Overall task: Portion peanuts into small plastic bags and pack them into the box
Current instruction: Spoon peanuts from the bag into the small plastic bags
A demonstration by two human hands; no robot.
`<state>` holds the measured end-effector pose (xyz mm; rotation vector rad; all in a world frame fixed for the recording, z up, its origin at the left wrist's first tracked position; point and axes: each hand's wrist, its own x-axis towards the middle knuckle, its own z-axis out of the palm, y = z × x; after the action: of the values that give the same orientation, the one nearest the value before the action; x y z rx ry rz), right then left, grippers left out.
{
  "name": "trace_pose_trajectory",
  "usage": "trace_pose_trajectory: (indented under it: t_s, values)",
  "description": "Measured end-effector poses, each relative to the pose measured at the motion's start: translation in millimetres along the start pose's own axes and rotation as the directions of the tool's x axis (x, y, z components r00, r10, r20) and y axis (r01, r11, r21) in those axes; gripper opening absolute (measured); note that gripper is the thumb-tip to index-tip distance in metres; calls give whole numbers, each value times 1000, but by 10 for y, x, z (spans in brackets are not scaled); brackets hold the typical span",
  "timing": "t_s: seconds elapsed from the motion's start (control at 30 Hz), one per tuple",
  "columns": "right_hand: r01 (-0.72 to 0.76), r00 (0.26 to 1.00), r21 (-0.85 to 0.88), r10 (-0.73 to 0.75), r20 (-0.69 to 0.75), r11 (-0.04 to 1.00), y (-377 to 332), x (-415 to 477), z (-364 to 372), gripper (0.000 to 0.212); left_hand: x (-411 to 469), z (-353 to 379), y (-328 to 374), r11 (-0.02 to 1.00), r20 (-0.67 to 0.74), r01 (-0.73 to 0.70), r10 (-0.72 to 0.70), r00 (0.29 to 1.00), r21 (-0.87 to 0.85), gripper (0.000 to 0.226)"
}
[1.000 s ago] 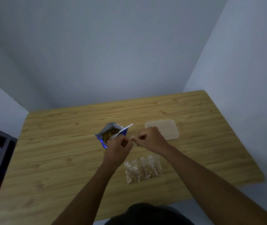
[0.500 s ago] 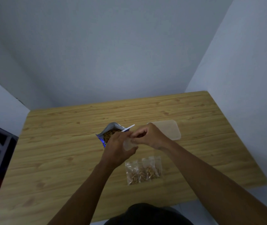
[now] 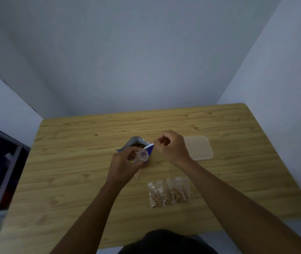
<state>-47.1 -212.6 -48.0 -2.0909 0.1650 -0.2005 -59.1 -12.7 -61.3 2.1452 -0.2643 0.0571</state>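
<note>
A blue and silver peanut bag stands open at the middle of the wooden table, with a white spoon sticking out of it. My left hand holds a small clear plastic bag with its mouth open, just in front of the peanut bag. My right hand is curled, its fingertips pinched at the end of the spoon's handle. A translucent plastic box lies flat behind my right hand. Three small bags filled with peanuts lie side by side near the table's front.
A dark rack with a white frame stands left of the table. Pale walls close in behind and on the right. The table's right edge runs along the wall.
My right hand has let go of the small bag and moved right and back to the spoon handle. The left hand now holds the small bag alone, mouth open.
</note>
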Motion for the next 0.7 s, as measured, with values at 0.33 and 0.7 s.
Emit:
trace_pose_trajectory:
  t_s: [0.33,0.7]
  values:
    - [-371,929,145,366,56,917,6,62,465,7,81,-414,-475,984,-121,62,-41,992,170,34]
    - [392,900,-225,-321,297,892,10,141,440,20,80,-359,-522,993,-33,-1,5,999,120,31]
